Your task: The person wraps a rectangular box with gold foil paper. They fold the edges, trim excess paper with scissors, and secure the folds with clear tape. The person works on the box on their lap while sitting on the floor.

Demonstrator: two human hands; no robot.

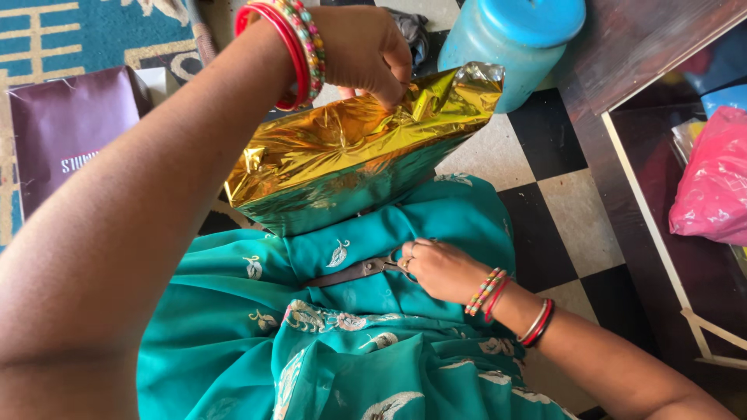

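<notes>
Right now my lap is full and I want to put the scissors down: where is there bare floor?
The checkered floor shows bare between the teal cloth and the dark table edge. It is crowded ahead: the gold-wrapped package under the left hand and the blue container. The right hand holds the scissors.

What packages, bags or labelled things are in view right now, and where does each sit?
Gold foil-wrapped box: on the lap, left hand pinching its top edge.
Maroon paper bag: far left on the rug, flat, pale lettering.
Pink plastic bag: right edge, crumpled.
Blue lidded container: top, on the checkered floor.
</notes>
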